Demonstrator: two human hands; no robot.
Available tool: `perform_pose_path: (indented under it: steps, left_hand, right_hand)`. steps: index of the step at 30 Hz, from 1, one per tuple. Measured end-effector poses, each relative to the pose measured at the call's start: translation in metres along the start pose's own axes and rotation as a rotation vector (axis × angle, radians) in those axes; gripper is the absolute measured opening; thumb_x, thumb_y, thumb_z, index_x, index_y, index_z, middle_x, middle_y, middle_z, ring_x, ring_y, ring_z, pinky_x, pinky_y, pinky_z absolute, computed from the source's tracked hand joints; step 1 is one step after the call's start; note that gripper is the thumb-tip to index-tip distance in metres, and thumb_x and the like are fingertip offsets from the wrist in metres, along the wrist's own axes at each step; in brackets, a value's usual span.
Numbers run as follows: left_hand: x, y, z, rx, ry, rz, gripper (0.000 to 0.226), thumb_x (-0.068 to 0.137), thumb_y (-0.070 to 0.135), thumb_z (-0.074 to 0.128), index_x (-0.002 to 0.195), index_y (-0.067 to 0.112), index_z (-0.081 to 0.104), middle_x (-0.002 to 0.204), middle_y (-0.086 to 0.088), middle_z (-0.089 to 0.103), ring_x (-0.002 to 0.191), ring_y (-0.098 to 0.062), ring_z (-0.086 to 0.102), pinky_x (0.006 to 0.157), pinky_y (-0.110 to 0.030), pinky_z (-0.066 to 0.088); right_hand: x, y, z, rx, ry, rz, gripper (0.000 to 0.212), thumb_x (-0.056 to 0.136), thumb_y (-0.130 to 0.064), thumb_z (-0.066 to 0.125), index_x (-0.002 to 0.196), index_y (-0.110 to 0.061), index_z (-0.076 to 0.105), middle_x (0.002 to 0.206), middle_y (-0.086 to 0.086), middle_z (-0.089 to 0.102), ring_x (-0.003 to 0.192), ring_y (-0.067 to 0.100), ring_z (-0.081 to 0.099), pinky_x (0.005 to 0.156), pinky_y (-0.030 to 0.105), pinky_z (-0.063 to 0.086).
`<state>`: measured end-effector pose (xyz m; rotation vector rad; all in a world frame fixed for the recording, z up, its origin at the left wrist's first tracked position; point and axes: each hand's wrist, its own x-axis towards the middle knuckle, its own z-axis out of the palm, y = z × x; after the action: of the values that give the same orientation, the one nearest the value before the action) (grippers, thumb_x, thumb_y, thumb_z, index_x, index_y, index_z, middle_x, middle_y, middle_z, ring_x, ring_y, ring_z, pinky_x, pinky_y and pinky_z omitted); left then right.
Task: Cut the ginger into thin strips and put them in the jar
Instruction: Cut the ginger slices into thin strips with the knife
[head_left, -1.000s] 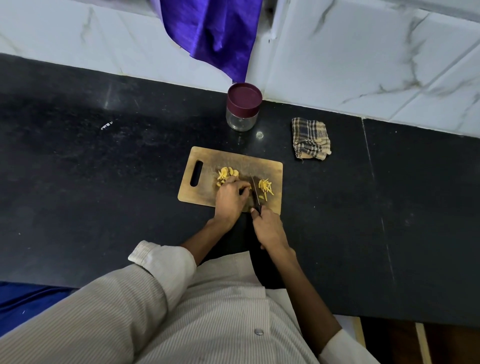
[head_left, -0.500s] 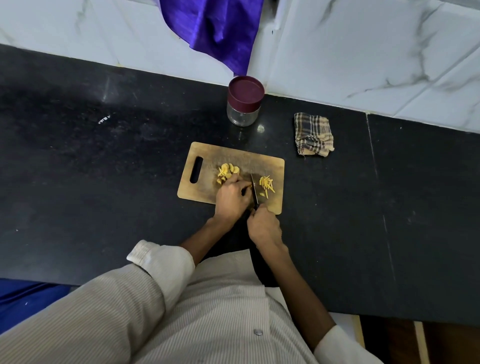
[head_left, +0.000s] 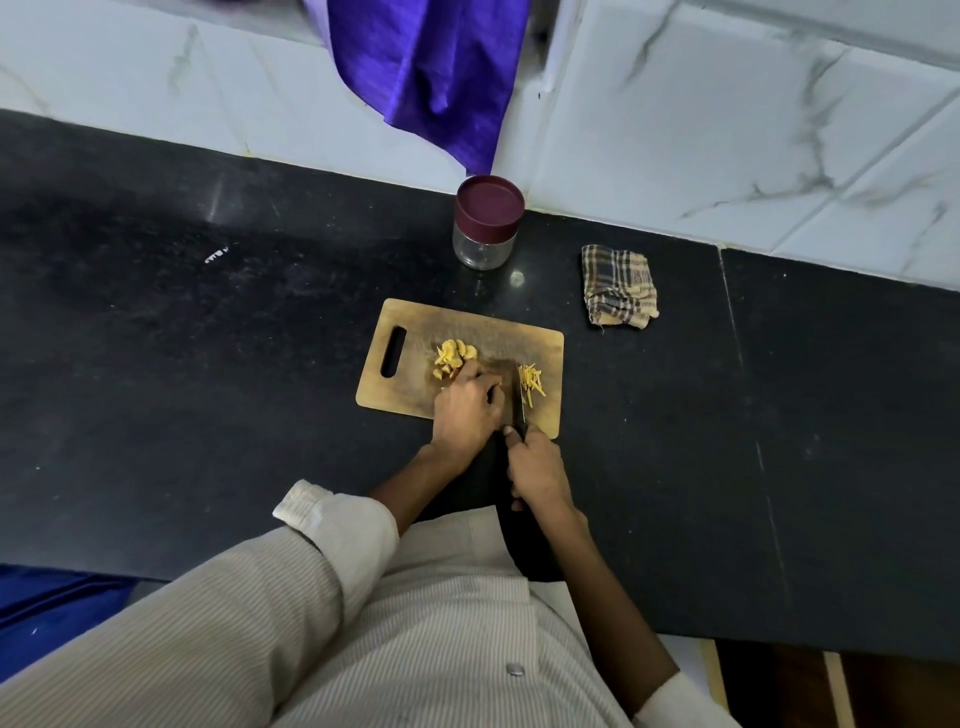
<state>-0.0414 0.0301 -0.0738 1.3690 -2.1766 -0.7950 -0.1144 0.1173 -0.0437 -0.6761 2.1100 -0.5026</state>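
- While the right hand (head_left: 537, 467) is curling its fingers round the handle of a knife (head_left: 520, 399), the blade is standing edge-down on the cutting board (head_left: 415, 387), running from the hand toward the far side of the board.
- Just left of the blade, the left hand (head_left: 465, 408) is lying knuckles-up on the board with its fingers bent downward; whatever is lying under the fingertips is hidden, so I cannot tell whether it is pinching a piece of ginger or only pressing down.
- Beside the far side of that hand, a small heap of ginger slices (head_left: 453, 357) is sitting near the middle of the board, touching the fingers.
- On the other side of the blade, a loose cluster of thin ginger strips (head_left: 533, 383) is lying near the board's right end, just beside the steel.
- Beyond the board, a glass jar (head_left: 485, 244) is standing upright on the black bench (head_left: 208, 364) close to the wall, its maroon lid (head_left: 489, 203) sitting on top; it is apart from the board and looking empty through the glass.
- To the right of the jar, a folded checked cloth (head_left: 619, 287) is lying on the bench.
- Above the jar, a purple cloth (head_left: 431, 73) is hanging down over the white marbled wall tiles (head_left: 727, 119).
- Rolled cuffs of a pale striped shirt (head_left: 332, 613) are showing on both forearms.
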Motion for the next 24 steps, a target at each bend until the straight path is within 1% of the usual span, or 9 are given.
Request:
perform_pose_path:
  steps: [5,7,9,12,14,17,20,22,24]
  left_hand:
    - [0.004,-0.003,-0.002,-0.110,0.018,-0.040,0.016,0.087,0.007,0.062,0.098,0.007,0.074,0.106,-0.010,0.065,0.084,-0.021,0.065,0.076,-0.032,0.053]
    - [0.007,-0.004,-0.005,-0.166,0.029,-0.060,0.015,0.087,0.005,0.063,0.096,0.007,0.074,0.102,-0.009,0.066,0.074,-0.017,0.063,0.072,-0.029,0.053]
    - [0.008,-0.005,-0.007,-0.224,0.024,-0.085,0.012,0.087,0.005,0.064,0.094,0.008,0.073,0.098,-0.007,0.066,0.066,-0.014,0.061,0.065,-0.031,0.054]
    - [0.007,-0.008,-0.008,-0.279,0.023,-0.105,0.009,0.087,0.006,0.066,0.093,0.012,0.071,0.092,-0.005,0.067,0.066,-0.016,0.063,0.061,-0.036,0.056]
    - [0.004,-0.009,-0.010,-0.275,0.038,-0.096,0.008,0.087,0.008,0.066,0.092,0.013,0.070,0.090,-0.004,0.067,0.068,-0.014,0.062,0.062,-0.031,0.055]
    - [-0.004,-0.017,-0.015,-0.219,0.098,-0.039,0.006,0.087,0.008,0.066,0.091,0.011,0.069,0.091,-0.002,0.064,0.075,-0.009,0.058,0.070,-0.020,0.049]
    - [-0.014,-0.025,-0.017,-0.169,0.045,0.019,0.007,0.088,0.010,0.065,0.093,0.009,0.069,0.094,-0.001,0.061,0.073,-0.008,0.055,0.069,-0.019,0.046]
    - [-0.016,-0.027,-0.016,-0.141,0.018,0.055,0.006,0.088,0.010,0.065,0.092,0.009,0.069,0.096,-0.001,0.061,0.072,-0.008,0.054,0.068,-0.018,0.045]
    - [-0.015,-0.028,-0.015,-0.145,0.020,0.043,0.006,0.087,0.010,0.065,0.091,0.010,0.069,0.096,-0.001,0.062,0.073,-0.008,0.055,0.068,-0.016,0.045]
  right_hand:
    - [-0.002,0.001,-0.005,0.048,0.013,-0.015,0.034,0.104,-0.038,0.041,0.120,-0.011,0.053,0.093,0.014,0.058,0.056,0.020,0.055,0.037,0.024,0.044]
    - [-0.002,0.000,-0.006,0.053,0.021,-0.023,0.034,0.104,-0.038,0.041,0.119,-0.010,0.053,0.092,0.014,0.058,0.052,0.019,0.055,0.037,0.024,0.044]
    - [-0.004,-0.002,-0.006,0.046,0.015,-0.031,0.033,0.104,-0.038,0.041,0.116,-0.010,0.053,0.091,0.013,0.058,0.049,0.017,0.054,0.037,0.025,0.044]
    - [-0.008,-0.002,-0.002,0.019,-0.004,-0.036,0.031,0.104,-0.038,0.041,0.113,-0.011,0.053,0.089,0.012,0.058,0.046,0.016,0.054,0.037,0.025,0.044]
    - [-0.010,-0.003,0.000,0.000,-0.024,-0.044,0.030,0.104,-0.037,0.041,0.111,-0.010,0.054,0.088,0.012,0.058,0.046,0.017,0.054,0.036,0.025,0.044]
    - [-0.013,-0.003,0.002,-0.047,-0.049,-0.044,0.030,0.104,-0.036,0.042,0.112,-0.010,0.054,0.092,0.014,0.059,0.053,0.019,0.055,0.034,0.023,0.042]
    - [-0.011,-0.002,0.000,-0.079,-0.027,-0.026,0.031,0.104,-0.037,0.042,0.116,-0.010,0.054,0.099,0.017,0.063,0.056,0.020,0.057,0.034,0.022,0.041]
    - [-0.009,0.001,-0.003,-0.096,0.004,-0.009,0.033,0.104,-0.037,0.041,0.117,-0.010,0.054,0.102,0.018,0.065,0.058,0.022,0.059,0.036,0.024,0.044]
    - [-0.008,0.004,-0.005,-0.118,0.031,-0.003,0.034,0.104,-0.038,0.042,0.116,-0.010,0.055,0.101,0.017,0.066,0.062,0.024,0.062,0.041,0.030,0.051]
